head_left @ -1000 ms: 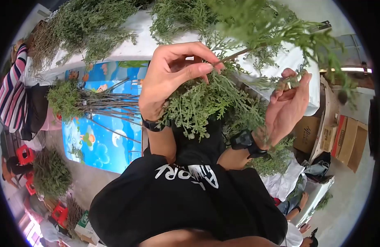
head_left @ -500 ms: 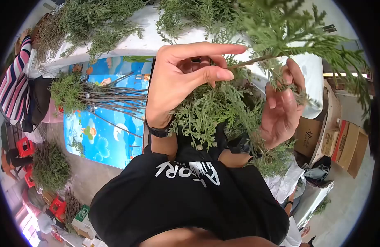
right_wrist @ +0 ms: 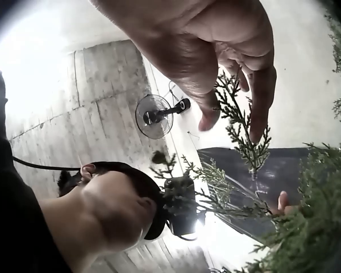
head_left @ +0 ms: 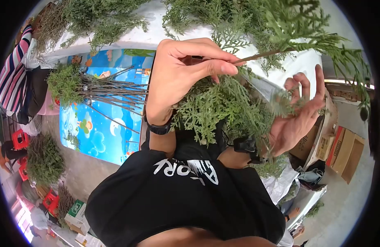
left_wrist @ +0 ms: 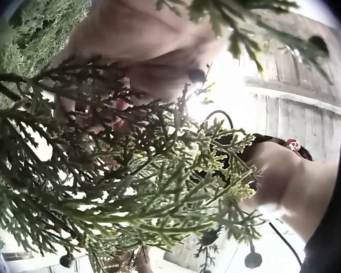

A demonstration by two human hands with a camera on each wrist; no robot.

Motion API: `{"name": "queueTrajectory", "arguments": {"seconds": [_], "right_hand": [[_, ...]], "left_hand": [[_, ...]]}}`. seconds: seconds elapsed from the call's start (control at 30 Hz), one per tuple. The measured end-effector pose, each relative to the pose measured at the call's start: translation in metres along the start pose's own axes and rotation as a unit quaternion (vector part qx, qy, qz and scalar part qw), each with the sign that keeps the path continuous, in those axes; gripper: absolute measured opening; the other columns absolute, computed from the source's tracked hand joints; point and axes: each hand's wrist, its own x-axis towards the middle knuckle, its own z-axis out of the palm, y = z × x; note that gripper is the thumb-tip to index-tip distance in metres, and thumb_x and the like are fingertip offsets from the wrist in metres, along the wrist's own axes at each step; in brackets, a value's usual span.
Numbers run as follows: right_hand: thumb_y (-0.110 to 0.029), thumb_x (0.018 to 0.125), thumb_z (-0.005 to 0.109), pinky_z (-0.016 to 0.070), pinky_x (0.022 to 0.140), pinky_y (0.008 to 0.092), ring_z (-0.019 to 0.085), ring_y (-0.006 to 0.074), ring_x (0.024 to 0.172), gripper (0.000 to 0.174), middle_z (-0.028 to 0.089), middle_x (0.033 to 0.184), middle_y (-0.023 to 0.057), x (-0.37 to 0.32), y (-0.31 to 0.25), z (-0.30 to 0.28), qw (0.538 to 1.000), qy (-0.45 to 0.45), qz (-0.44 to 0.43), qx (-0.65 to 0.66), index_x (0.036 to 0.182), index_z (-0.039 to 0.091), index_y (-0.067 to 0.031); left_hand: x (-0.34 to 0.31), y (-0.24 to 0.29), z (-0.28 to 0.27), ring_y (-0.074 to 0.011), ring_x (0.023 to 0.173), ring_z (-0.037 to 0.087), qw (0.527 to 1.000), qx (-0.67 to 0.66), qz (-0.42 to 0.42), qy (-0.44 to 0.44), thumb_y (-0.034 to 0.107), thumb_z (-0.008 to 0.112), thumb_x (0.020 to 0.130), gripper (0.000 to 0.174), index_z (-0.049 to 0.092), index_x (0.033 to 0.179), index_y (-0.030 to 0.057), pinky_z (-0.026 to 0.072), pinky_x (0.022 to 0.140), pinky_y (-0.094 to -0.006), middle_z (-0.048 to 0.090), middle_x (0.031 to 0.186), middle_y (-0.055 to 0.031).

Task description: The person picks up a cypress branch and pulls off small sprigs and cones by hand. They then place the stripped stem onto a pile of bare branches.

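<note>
In the head view my left hand [head_left: 186, 78] pinches a thin brown stem [head_left: 262, 55] between thumb and forefinger. Leafy green sprays [head_left: 309, 45] spread from that stem to the upper right. Below this hand hangs a dense clump of scaly evergreen foliage [head_left: 214, 107], with small round cones on it. My right hand [head_left: 295, 119] is at the clump's right side, palm up and fingers spread. A small sprig [right_wrist: 241, 125] lies between its thumb and fingers in the right wrist view. Evergreen sprays [left_wrist: 131, 187] cover much of the left wrist view, partly hiding the hand behind.
Cut greenery [head_left: 194, 16] is heaped along a white-covered table [head_left: 153, 29]. A bundle of stripped-stem branches [head_left: 112, 90] lies on a blue cartoon-print surface [head_left: 99, 140] at left. Cardboard boxes [head_left: 346, 152] stand at right; red stools [head_left: 21, 140] and another person in striped sleeves [head_left: 17, 61] are at left.
The left thumb and forefinger, parted half a second ago, have closed on the stem. The right hand's fingers have spread from a curled pose as it moved slightly right.
</note>
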Motion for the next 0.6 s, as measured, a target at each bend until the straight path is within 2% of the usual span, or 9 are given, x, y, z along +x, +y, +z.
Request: {"name": "queueTrajectory", "arguments": {"seconds": [0.03,0.13,0.2,0.23,0.33,0.47,0.5,0.57,0.6], "right_hand": [[-0.044,0.081,0.066,0.0563,0.076,0.0330,0.057,0.0274,0.106,0.088,0.050,0.120,0.0242,0.000,0.002,-0.003,1.000,-0.004,-0.018,-0.017,0.141,0.021,0.0003],[-0.022,0.069,0.079,0.0449,0.097,0.0328,0.052,0.0279,0.113,0.103,0.046,0.124,0.0271,0.001,0.004,-0.006,0.997,-0.040,-0.058,0.030,0.142,0.012,0.0048],[-0.010,0.071,0.075,0.0415,0.101,0.0315,0.053,0.0287,0.113,0.097,0.045,0.126,0.0283,0.001,0.003,0.003,0.993,-0.065,-0.091,0.031,0.142,0.012,0.0049],[0.001,0.072,0.068,0.0409,0.100,0.0304,0.055,0.0285,0.109,0.091,0.047,0.126,0.0282,0.001,0.003,0.007,0.994,-0.049,-0.093,0.025,0.143,0.012,0.0049],[0.004,0.072,0.067,0.0511,0.082,0.0293,0.057,0.0323,0.106,0.080,0.052,0.119,0.0284,-0.002,0.007,-0.002,0.997,0.000,-0.079,-0.002,0.139,0.023,0.0046],[-0.003,0.082,0.063,0.0555,0.069,0.0328,0.062,0.0300,0.094,0.046,0.060,0.107,0.0204,-0.011,0.003,-0.018,0.998,0.054,-0.033,0.004,0.123,0.043,0.0034],[-0.005,0.085,0.061,0.0563,0.065,0.0346,0.062,0.0294,0.091,0.038,0.061,0.104,0.0185,-0.011,0.003,-0.022,0.997,0.036,-0.050,0.047,0.118,0.047,0.0025],[-0.015,0.090,0.055,0.0575,0.055,0.0343,0.063,0.0279,0.086,0.030,0.058,0.108,0.0222,-0.010,0.007,-0.020,0.990,0.097,-0.092,0.052,0.114,0.048,0.0016],[-0.020,0.092,0.053,0.0581,0.051,0.0342,0.064,0.0271,0.083,0.029,0.057,0.109,0.0241,-0.008,0.007,-0.015,0.984,0.128,-0.113,0.053,0.112,0.048,0.0012]], "left_hand": [[0.000,0.003,0.003,-0.0125,0.067,0.062,1.000,-0.008,-0.007,0.020,-0.005,0.069,0.075,0.014,0.071,0.089,-0.0022,0.0494,0.057,-0.0223,0.067,0.080,-0.0108],[0.001,0.005,0.002,-0.0135,0.069,0.063,1.000,-0.004,-0.010,0.026,-0.006,0.068,0.076,0.016,0.071,0.091,-0.0024,0.0509,0.060,-0.0233,0.067,0.081,-0.0112],[0.001,0.006,0.002,-0.0143,0.070,0.063,1.000,0.004,-0.003,0.029,-0.008,0.066,0.077,0.018,0.070,0.093,-0.0022,0.0515,0.063,-0.0234,0.067,0.084,-0.0113],[0.001,0.004,0.001,-0.0144,0.070,0.063,1.000,0.005,0.001,0.029,-0.008,0.065,0.077,0.018,0.070,0.093,-0.0022,0.0514,0.063,-0.0231,0.067,0.084,-0.0112],[0.001,0.004,0.001,-0.0139,0.070,0.063,0.999,0.014,0.008,0.028,-0.008,0.065,0.078,0.019,0.070,0.094,-0.0012,0.0508,0.063,-0.0224,0.067,0.084,-0.0103],[0.000,0.005,0.001,-0.0125,0.070,0.062,0.999,0.038,0.007,0.023,-0.009,0.063,0.078,0.021,0.071,0.095,0.0013,0.0496,0.063,-0.0218,0.066,0.081,-0.0081],[0.000,0.004,0.001,-0.0123,0.071,0.062,0.999,0.043,0.011,0.022,-0.010,0.063,0.078,0.022,0.071,0.095,0.0018,0.0495,0.063,-0.0216,0.066,0.081,-0.0077],[0.000,0.003,0.001,-0.0118,0.072,0.062,0.998,0.052,0.019,0.019,-0.011,0.063,0.077,0.024,0.072,0.094,0.0028,0.0493,0.063,-0.0213,0.065,0.079,-0.0070],[0.000,0.003,0.002,-0.0144,0.075,0.063,0.998,0.061,0.017,0.019,-0.011,0.062,0.077,0.023,0.071,0.094,0.0001,0.0506,0.066,-0.0229,0.065,0.083,-0.0094]]}}
